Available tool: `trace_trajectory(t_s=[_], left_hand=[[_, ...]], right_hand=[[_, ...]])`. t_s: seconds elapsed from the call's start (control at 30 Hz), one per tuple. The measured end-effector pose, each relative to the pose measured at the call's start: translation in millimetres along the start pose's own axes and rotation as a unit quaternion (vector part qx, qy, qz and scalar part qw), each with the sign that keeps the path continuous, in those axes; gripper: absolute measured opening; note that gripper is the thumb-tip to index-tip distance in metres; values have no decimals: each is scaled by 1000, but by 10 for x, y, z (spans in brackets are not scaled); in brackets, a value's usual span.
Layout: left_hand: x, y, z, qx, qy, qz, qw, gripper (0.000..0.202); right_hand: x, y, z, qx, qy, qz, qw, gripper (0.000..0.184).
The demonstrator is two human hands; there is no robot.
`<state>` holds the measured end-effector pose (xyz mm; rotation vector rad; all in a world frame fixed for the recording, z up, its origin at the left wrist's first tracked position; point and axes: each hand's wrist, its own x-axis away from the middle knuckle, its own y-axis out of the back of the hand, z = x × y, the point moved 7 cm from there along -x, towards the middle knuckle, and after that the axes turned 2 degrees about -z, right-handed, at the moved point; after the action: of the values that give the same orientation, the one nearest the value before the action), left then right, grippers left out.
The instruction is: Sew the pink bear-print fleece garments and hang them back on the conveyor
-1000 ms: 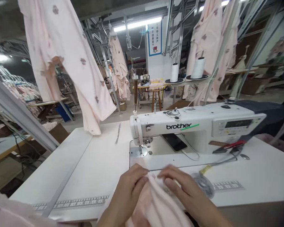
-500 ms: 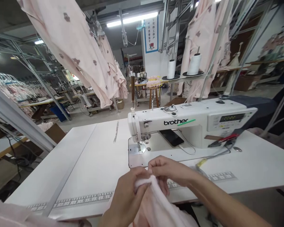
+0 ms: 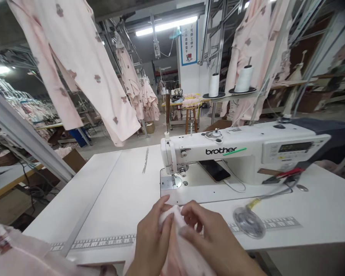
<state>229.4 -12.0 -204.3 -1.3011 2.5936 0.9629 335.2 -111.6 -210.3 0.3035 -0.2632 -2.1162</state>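
Observation:
A pale pink garment piece (image 3: 176,251) with a folded whitish edge hangs between my hands at the table's front edge. My left hand (image 3: 153,234) pinches the fold, thumb on the near side. On the other side of the fold, my right hand (image 3: 214,234) has curled fingers and its thumb lying across the cloth; part of its grip is hidden. Just beyond the hands stands a white Brother sewing machine (image 3: 232,147), its needle and presser foot (image 3: 174,180) over the metal plate. No cloth lies under the foot.
A phone (image 3: 215,170) with a cable lies under the machine arm. On the table are a clear round disc (image 3: 248,222), a printed ruler strip (image 3: 103,243) and red-handled snips (image 3: 289,173) by the machine. Pink patterned garments (image 3: 86,76) hang ahead; more pink cloth (image 3: 25,253) lies lower left.
My right hand has shifted from pinching at the fold's tip to lying along its right side. The clear disc shows more fully. The view has turned slightly left, and the hanging garments have swung.

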Motion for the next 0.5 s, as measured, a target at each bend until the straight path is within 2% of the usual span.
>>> trace_trajectory(t_s=[0.07,0.1,0.17,0.23,0.3,0.37,0.5], left_hand=[[-28,18,1,2,17,14,1000,33],[-54,20,-3,9,28,38,999,35],[-110,13,-32,23,45,113,992,39],[-147,-9,-100,37,35,201,978,41],[-161,-27,-153,62,24,262,963,39],[-181,-42,-136,89,42,277,956,35],[-340,-112,101,73,115,227,964,25]], right_hand=[[43,-25,65,44,8,4,999,16],[40,-37,87,33,17,15,999,14],[-4,-62,115,-22,43,60,997,18],[-61,-77,135,-67,72,112,989,19],[-108,-67,141,-80,94,132,984,21],[-141,-59,112,-62,95,122,986,21],[-260,-23,-120,1,18,46,999,15]])
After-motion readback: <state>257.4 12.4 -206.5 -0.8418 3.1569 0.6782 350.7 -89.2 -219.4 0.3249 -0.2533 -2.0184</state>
